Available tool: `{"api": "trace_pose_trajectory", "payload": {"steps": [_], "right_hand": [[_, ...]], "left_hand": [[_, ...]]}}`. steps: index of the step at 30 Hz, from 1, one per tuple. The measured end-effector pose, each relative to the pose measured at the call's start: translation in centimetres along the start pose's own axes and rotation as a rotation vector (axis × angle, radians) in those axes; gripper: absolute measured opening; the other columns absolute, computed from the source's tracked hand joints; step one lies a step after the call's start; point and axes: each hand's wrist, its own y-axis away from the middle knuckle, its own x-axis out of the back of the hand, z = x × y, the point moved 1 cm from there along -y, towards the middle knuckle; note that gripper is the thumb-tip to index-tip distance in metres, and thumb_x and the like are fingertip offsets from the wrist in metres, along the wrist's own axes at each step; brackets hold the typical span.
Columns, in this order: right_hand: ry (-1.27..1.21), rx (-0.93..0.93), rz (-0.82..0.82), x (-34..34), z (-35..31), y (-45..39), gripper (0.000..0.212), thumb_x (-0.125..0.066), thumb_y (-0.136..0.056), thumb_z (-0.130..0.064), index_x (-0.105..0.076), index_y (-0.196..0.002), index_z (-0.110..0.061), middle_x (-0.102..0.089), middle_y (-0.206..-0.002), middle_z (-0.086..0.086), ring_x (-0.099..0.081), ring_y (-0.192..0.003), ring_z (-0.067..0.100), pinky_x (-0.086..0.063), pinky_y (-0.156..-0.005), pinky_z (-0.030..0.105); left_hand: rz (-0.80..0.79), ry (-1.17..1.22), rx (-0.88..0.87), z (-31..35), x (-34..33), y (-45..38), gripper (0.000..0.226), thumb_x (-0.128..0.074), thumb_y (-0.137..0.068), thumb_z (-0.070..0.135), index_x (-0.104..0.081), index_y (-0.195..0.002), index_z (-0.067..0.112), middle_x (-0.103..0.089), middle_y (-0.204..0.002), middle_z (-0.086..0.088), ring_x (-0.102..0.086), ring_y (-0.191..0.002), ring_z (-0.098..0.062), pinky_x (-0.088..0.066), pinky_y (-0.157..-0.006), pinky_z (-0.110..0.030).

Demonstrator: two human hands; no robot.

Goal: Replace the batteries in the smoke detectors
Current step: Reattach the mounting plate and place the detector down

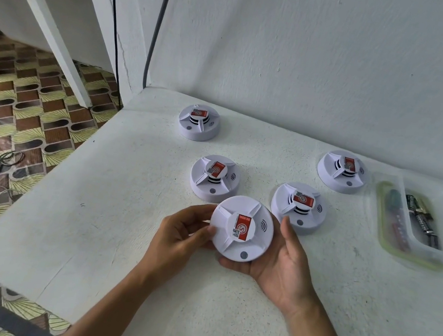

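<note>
Both-hand grip: left hand (182, 235) pinches rim, right hand (280, 264) cups underside of held smoke detector (241, 229), lifted above bench (115, 223), lower centre of frame. Light, rigid, smooth plastic; probably slippery. Best held by rim. Batteries (421, 222) in tray (376, 222), right.

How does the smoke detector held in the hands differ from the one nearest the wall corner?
The held detector is lifted, gripped by the left hand and right hand; the corner detector rests untouched on the table. Their labels face different ways. Both are white, round, red-labelled.
</note>
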Motion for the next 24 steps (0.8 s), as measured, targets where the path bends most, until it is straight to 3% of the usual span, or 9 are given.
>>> {"api": "trace_pose_trajectory", "payload": {"steps": [17, 24], "right_hand": [[0.019, 0.000, -0.012, 0.13, 0.10, 0.07, 0.072, -0.071, -0.073, -0.060, -0.057, -0.132, -0.020, -0.055, -0.134, 0.021, -0.058, -0.113, 0.040, -0.048, -0.087, 0.060], [0.005, -0.017, 0.009, 0.18, 0.25, 0.02, 0.079, -0.076, -0.069, -0.058, -0.055, -0.132, -0.016, -0.055, -0.133, 0.023, -0.059, -0.111, 0.040, -0.052, -0.081, 0.056]], "left_hand": [[0.008, -0.014, -0.018, -0.02, -0.01, 0.07, 0.029, -0.057, -0.093, -0.002, -0.064, -0.119, 0.005, -0.073, -0.112, -0.003, -0.069, -0.103, -0.020, -0.057, -0.079, -0.029], [0.010, -0.007, -0.009, -0.03, -0.02, 0.13, 0.030, -0.060, -0.089, 0.009, -0.065, -0.119, 0.007, -0.073, -0.112, -0.002, -0.069, -0.103, -0.020, -0.058, -0.079, -0.030]]}}
